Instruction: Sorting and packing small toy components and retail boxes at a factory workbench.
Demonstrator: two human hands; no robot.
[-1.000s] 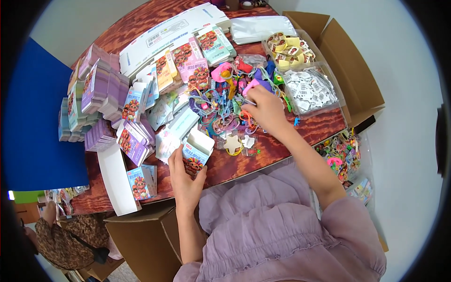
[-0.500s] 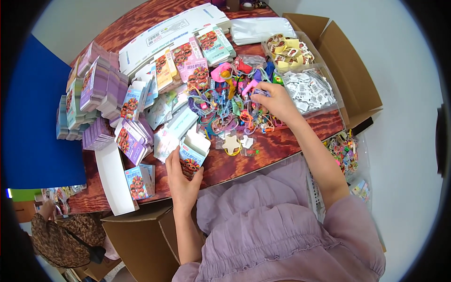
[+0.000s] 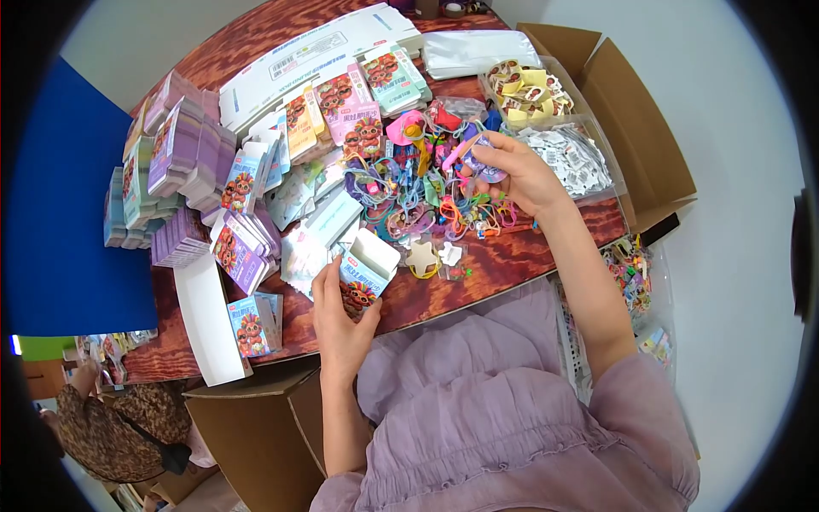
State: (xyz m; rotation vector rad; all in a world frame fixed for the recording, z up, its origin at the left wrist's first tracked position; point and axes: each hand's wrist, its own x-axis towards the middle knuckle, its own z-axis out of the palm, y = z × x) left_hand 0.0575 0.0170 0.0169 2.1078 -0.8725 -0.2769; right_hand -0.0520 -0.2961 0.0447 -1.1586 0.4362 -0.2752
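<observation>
My left hand [image 3: 343, 340] grips a small light-blue carton [image 3: 362, 280] with cartoon figures near the table's front edge. The carton is tilted, its top flap raised and its mouth open. Over the right side of a pile of colourful corded trinkets [image 3: 418, 183], my right hand [image 3: 531, 177] is closed on a shiny purple-blue trinket [image 3: 485, 165]; its exact kind is partly hidden by the fingers. Just right of the carton lie a cream star-shaped piece [image 3: 421, 258] and a white puzzle-like piece [image 3: 450, 253].
Stacked purple cartons [image 3: 183, 154] stand at the left beside a long white tray [image 3: 209, 320]. A clear bin holds yellow packets [image 3: 529, 91] and white packets [image 3: 567, 158], with an open cardboard box [image 3: 640, 128] alongside. Another person's patterned sleeve [image 3: 94, 431] shows at lower left.
My right hand has lifted slightly and turned, bringing the purple-blue trinket up from the pile. My left hand and the carton have shifted a little to the right.
</observation>
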